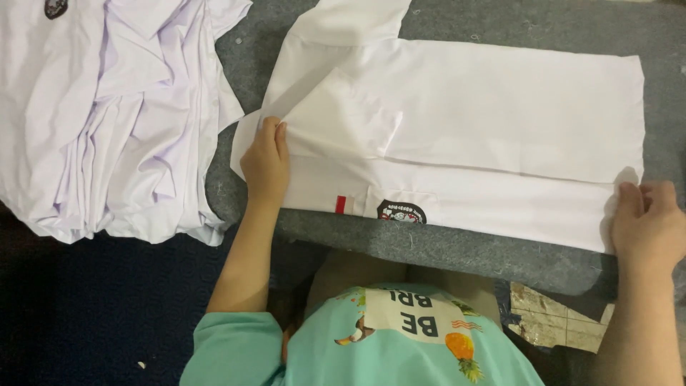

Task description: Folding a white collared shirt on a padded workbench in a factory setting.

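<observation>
A white shirt (471,107) lies flat on a grey felt surface (457,246), partly folded, with a short sleeve turned over its middle. A round dark badge (401,212) and a small red tag (341,204) show on its near edge. My left hand (266,161) rests on the shirt's left end, fingers pinching the fold by the sleeve. My right hand (647,221) grips the shirt's right near corner, fingers curled over the hem.
A loose heap of several white shirts (114,114) fills the upper left, partly on dark blue fabric (93,307). My teal printed top (386,343) shows at the bottom. A patch of tiled floor (557,318) lies at the lower right.
</observation>
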